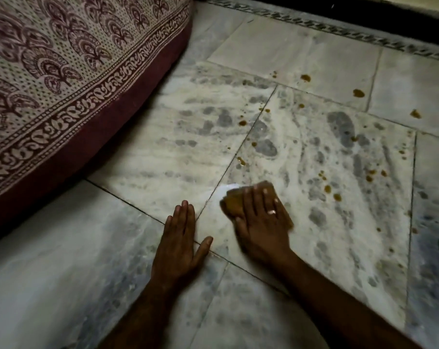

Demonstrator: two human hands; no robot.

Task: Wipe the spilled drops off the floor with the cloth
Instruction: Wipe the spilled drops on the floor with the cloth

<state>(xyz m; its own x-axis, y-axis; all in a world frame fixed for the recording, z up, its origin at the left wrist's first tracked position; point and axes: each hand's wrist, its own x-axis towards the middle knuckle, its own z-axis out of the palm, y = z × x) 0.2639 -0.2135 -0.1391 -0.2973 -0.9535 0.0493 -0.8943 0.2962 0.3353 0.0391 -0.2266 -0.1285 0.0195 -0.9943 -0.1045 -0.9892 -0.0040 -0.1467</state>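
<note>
Marble, pale grey and veined, makes up the tiled floor [301, 59] on which the work proceeds. The folded ochre-brown cloth [231, 204] lies flat on this floor, and every position below is given from it. The right hand [261, 222] rests on top of the cloth, its fingers [265, 197] straight and spread, pressing the cloth down rather than clenching it. A metal ring [271, 212] shows on one finger, and the outline of hand and cloth is slightly blurred. The left hand [180, 245] lies just left of the cloth, palm down on bare marble, fingers extended and holding nothing; it appears to serve as a prop.

The brown spilled drops [358, 93] all lie apart from the cloth: a small pair just beyond it, a cluster near its right side, and larger blots well beyond and to the right, towards the dark patterned border strip [339, 28]. Well to the left of the cloth hangs the maroon-and-cream printed bed cover [62, 71].

Step in hand, as judged: wiping at the near end of the spill, with most drops not yet reached. The next move calls for sliding the pressed cloth outward over the nearest drops under even downward pressure, so the liquid is taken up rather than smeared. The farthest blots will probably require the supporting hand to shift forward.
</note>
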